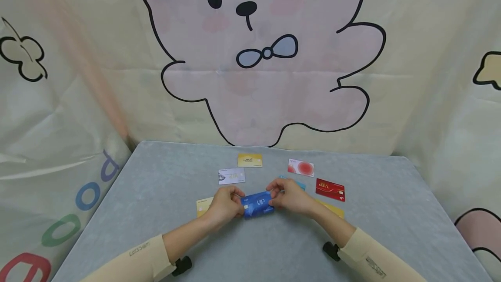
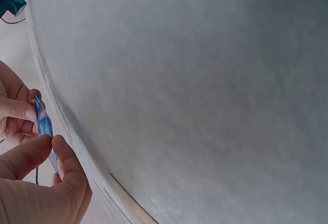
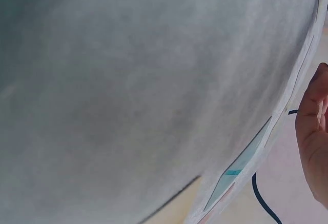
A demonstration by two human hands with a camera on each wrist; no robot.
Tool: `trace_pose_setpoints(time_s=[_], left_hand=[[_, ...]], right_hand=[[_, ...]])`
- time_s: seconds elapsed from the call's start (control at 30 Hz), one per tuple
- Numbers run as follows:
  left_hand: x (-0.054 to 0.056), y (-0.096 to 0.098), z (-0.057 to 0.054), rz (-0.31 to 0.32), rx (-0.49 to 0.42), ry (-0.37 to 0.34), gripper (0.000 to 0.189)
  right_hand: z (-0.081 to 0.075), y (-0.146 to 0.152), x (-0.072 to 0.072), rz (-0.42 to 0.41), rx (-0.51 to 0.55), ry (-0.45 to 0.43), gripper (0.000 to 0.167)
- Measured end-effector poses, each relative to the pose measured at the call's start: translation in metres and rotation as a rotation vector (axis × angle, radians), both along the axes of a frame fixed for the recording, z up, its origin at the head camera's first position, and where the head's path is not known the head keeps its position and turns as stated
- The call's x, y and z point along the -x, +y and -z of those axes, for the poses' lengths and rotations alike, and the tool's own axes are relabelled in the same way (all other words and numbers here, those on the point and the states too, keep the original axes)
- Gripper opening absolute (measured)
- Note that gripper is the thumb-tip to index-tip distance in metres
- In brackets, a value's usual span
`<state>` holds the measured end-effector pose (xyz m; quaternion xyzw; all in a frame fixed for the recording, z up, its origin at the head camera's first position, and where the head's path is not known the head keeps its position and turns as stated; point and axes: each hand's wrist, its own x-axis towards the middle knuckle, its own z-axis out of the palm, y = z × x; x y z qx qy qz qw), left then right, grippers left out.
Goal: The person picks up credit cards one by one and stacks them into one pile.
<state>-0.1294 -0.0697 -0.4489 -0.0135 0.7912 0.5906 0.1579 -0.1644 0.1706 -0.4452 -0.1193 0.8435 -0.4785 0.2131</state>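
Note:
A blue VIP card [image 1: 257, 205] is held up between both hands above the table. My left hand [image 1: 226, 202] pinches its left edge between thumb and fingers. On the opposite edge, my right hand [image 1: 291, 196] grips the card too. Seen edge-on in the left wrist view, the card [image 2: 45, 125] is tilted, with left fingertips on the near end. Only part of the right hand [image 3: 313, 139] shows in the right wrist view, and the card is out of sight there. A light blue card [image 1: 300, 184] lies partly hidden behind the right hand.
On the grey cloth-covered table [image 1: 172, 173] lie a yellow card [image 1: 249, 160], a silver VIP card [image 1: 232, 176], a white card with a red circle [image 1: 301, 167] and a red VIP card [image 1: 330, 189]. The forearms partly cover a pale yellow card [image 1: 202, 205] and another yellow card [image 1: 333, 209].

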Motion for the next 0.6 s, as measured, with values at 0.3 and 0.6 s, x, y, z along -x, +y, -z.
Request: trace_pose_setpoints(time_s=[0.3, 0.6], left_hand=[[-0.004, -0.001, 0.0, 0.029, -0.035, 0.018, 0.044], [-0.009, -0.001, -0.004, 0.071, -0.089, -0.012, 0.044]], right_hand=[[-0.003, 0.004, -0.008, 0.002, 0.021, -0.008, 0.032], [-0.008, 0.01, -0.021, -0.002, 0.07, -0.055, 0.032]])
